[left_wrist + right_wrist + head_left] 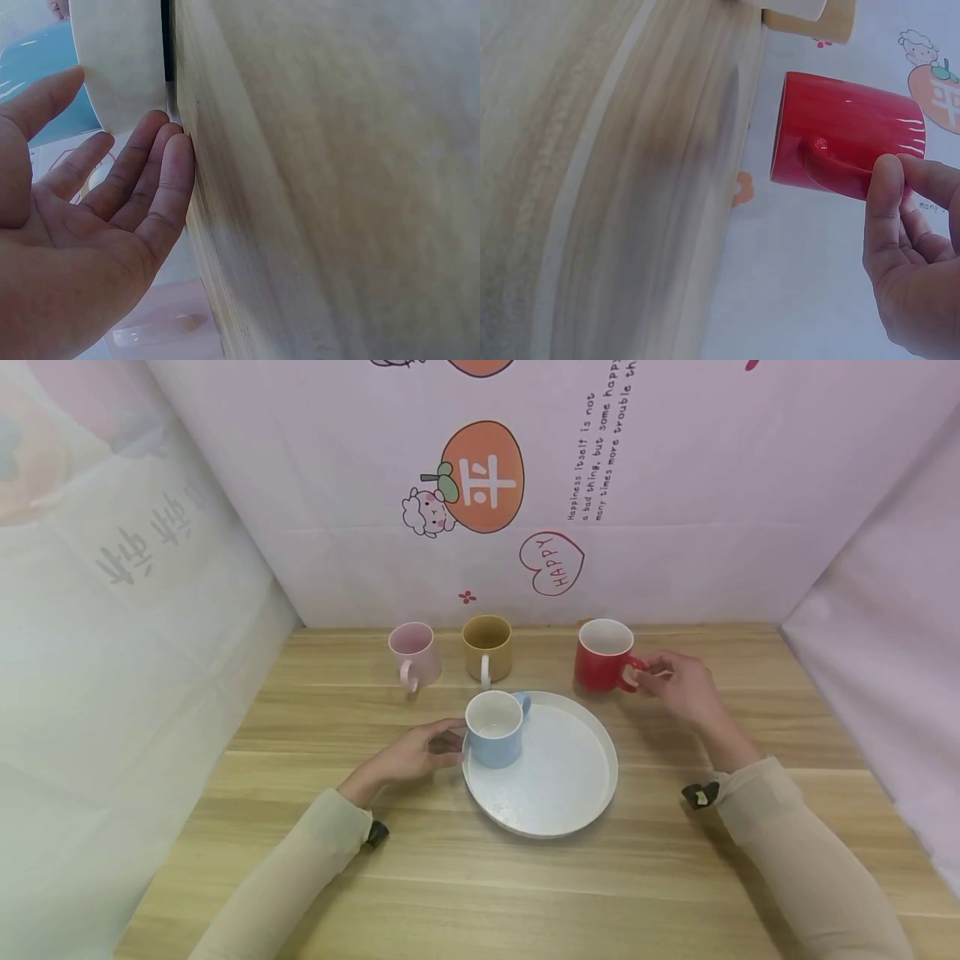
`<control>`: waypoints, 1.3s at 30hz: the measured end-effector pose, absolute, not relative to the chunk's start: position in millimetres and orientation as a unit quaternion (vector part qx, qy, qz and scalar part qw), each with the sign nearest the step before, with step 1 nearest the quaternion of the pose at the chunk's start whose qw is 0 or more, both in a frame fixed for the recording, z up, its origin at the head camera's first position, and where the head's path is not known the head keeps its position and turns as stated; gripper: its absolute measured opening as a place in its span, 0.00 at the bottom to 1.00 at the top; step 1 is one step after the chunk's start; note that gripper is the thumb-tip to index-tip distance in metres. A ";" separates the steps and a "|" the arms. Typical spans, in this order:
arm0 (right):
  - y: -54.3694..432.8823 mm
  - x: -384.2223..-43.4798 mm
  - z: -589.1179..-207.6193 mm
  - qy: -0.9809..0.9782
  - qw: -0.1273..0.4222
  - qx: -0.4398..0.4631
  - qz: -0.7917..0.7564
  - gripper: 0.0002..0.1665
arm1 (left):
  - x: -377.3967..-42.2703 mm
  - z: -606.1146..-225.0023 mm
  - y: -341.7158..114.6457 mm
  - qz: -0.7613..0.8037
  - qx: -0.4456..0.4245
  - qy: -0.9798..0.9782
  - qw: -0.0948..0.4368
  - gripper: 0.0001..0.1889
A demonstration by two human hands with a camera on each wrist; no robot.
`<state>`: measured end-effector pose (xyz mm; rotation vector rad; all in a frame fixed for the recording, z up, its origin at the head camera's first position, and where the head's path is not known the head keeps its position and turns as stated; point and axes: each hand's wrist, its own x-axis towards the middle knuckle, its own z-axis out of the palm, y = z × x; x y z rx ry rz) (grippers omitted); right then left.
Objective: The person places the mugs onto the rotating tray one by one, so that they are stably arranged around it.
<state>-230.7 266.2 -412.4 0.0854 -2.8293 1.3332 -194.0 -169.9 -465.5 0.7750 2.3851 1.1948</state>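
My right hand point(684, 687) pinches the handle of a red mug point(597, 670), thumb against fingertips. In the right wrist view the mug point(847, 124) stands a little off the wooden tabletop. A light blue mug point(495, 748) sits upright on the left part of a round white tray point(566, 781), its handle pointing back and right. My left hand point(420, 752) is beside the tray's left rim, near the blue mug. In the left wrist view its fingers point(169, 172) are loosely extended, close to the tray's edge point(124, 67), and hold nothing; whether they touch it I cannot tell.
At the back of the wooden table point(480, 893) stand a pink mug point(422, 667) and a mustard yellow mug point(498, 658), handles toward me. White printed cloth point(337, 510) hangs behind the table and at both sides.
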 end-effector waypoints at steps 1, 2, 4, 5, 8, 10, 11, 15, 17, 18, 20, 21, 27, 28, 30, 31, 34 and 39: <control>265.7 -229.9 -412.0 -0.904 0.007 0.028 0.426 0.18 | -194.0 -465.3 -169.9 0.422 0.274 0.845 0.181 0.31; 265.2 -229.0 -411.4 -0.906 0.009 0.028 0.423 0.18 | -193.9 -465.2 -170.0 0.422 0.274 0.845 0.181 0.31; 263.9 -227.3 -410.3 -0.907 0.013 0.029 0.421 0.18 | -193.9 -464.9 -170.0 0.420 0.274 0.846 0.181 0.31; 263.3 -226.4 -409.7 -0.907 0.015 0.031 0.420 0.18 | -193.9 -464.8 -170.0 0.420 0.273 0.846 0.182 0.31; 261.9 -224.2 -408.1 -0.905 0.020 0.038 0.423 0.18 | -194.1 -464.9 -170.0 0.422 0.273 0.845 0.183 0.31; 260.9 -222.8 -406.8 -0.905 0.021 0.040 0.424 0.18 | -194.3 -465.3 -170.1 0.422 0.274 0.845 0.182 0.31; 260.4 -222.3 -406.4 -0.904 0.021 0.042 0.424 0.18 | -194.5 -465.5 -170.1 0.422 0.274 0.845 0.182 0.31; 257.9 -219.9 -404.3 -0.906 0.018 0.044 0.421 0.19 | -194.7 -465.7 -170.1 0.421 0.274 0.846 0.181 0.31; 256.6 -218.6 -402.9 -0.907 0.015 0.043 0.419 0.19 | -194.6 -465.3 -170.0 0.420 0.272 0.846 0.181 0.31; 256.0 -217.9 -402.0 -0.908 0.013 0.042 0.417 0.19 | -194.5 -464.9 -169.9 0.420 0.272 0.846 0.181 0.31; 254.9 -216.6 -400.6 -0.909 0.009 0.041 0.414 0.19 | -194.4 -464.5 -169.6 0.420 0.272 0.847 0.181 0.31; 254.3 -215.8 -399.7 -0.910 0.007 0.041 0.413 0.18 | -194.2 -464.3 -169.5 0.420 0.272 0.846 0.181 0.31; 250.9 -210.4 -396.3 -0.907 0.008 0.054 0.417 0.17 | -193.6 -463.9 -169.0 0.421 0.268 0.847 0.183 0.32; 250.4 -209.5 -395.7 -0.907 0.009 0.053 0.417 0.17 | -193.7 -464.0 -169.0 0.421 0.267 0.847 0.183 0.32; 249.3 -207.9 -394.4 -0.909 0.009 0.052 0.412 0.16 | -194.0 -464.2 -169.0 0.421 0.268 0.847 0.182 0.31; 248.7 -207.1 -393.7 -0.910 0.008 0.051 0.412 0.17 | -194.1 -464.2 -169.1 0.422 0.269 0.847 0.182 0.31; 247.0 -204.9 -392.4 -0.912 0.003 0.046 0.408 0.18 | -194.2 -464.5 -169.2 0.422 0.269 0.846 0.181 0.31; 245.5 -202.0 -391.9 -0.911 -0.004 0.048 0.409 0.20 | -193.6 -465.5 -169.8 0.419 0.268 0.848 0.183 0.31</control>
